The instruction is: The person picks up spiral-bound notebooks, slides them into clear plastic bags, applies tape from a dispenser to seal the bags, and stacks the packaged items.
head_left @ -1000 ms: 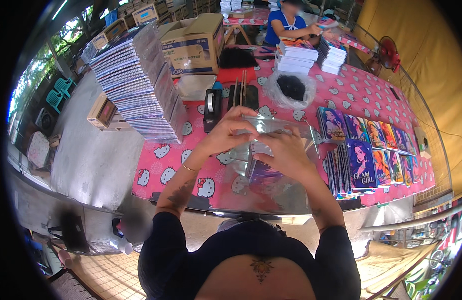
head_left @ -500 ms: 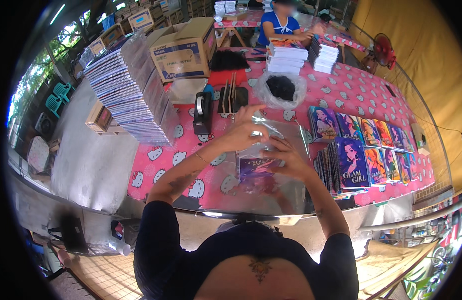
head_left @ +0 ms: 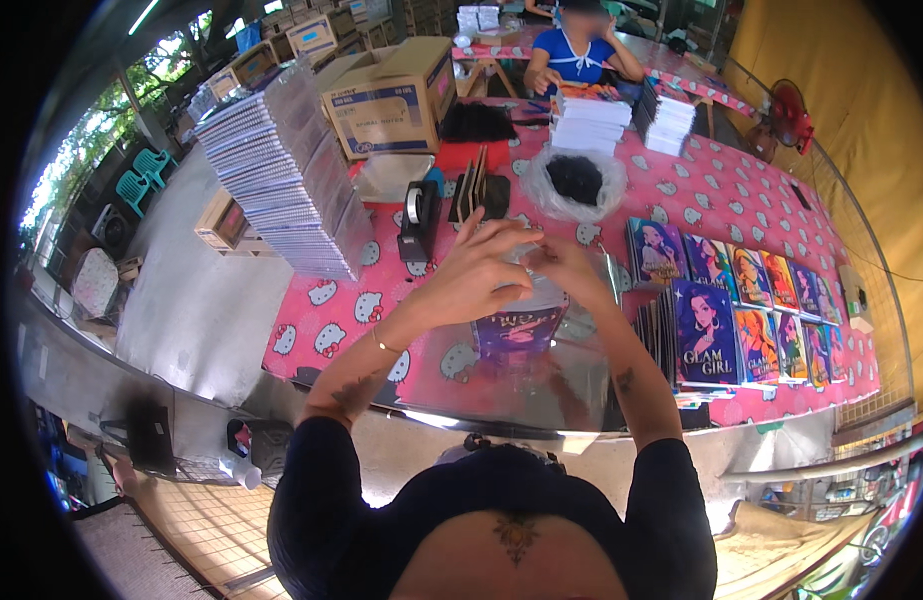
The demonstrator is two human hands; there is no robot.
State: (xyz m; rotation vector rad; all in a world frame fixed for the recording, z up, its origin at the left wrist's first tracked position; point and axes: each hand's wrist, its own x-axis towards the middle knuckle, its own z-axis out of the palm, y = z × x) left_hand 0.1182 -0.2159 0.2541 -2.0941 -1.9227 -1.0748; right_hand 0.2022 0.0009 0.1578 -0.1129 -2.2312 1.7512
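Observation:
A notebook with a purple cover (head_left: 519, 331) lies in front of me on a sheet of clear plastic (head_left: 462, 375), part of which lies hazily over its far end. My left hand (head_left: 480, 268) is above the notebook's far left side, fingers stretched out and apart, palm down. Beside its fingertips, my right hand (head_left: 567, 268) has its fingers curled together over the far end of the notebook. Whatever they pinch is hidden or too clear to make out. The hands cover the notebook's far edge.
A black tape dispenser (head_left: 419, 222) stands beyond my left hand, near a tall stack of spiral notebooks (head_left: 282, 180) and a carton (head_left: 392, 110). Rows of colourful notebooks (head_left: 706, 335) sit to the right. A plastic bag with black contents (head_left: 574, 180) lies ahead. A person (head_left: 579, 55) sits opposite.
My right hand has moved away from me and its fingers have curled in by the left fingertips. The left hand has spread out flatter. The person opposite has raised an arm toward their head.

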